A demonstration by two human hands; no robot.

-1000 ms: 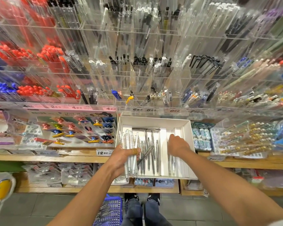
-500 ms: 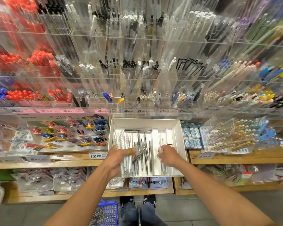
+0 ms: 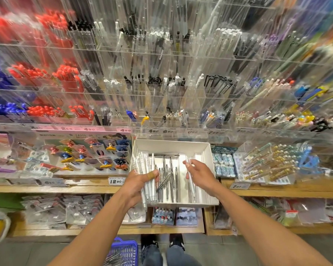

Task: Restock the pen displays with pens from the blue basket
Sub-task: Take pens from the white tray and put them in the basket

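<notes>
Head: L hand (image 3: 140,182) grips pen bundle (image 3: 146,173), R hand (image 3: 200,175) 1 pen (image 3: 189,175).

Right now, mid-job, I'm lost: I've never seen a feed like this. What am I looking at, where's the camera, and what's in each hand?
There's no machine here, just a person's two bare arms. The single picture comes from a camera worn on the head, looking forward and down. The left hand grips a bundle of white pens. The right hand pinches one white pen in its fingers over a white box holding silver pens, which sits on a wooden shelf. The blue basket is on the floor, by the feet.
</notes>
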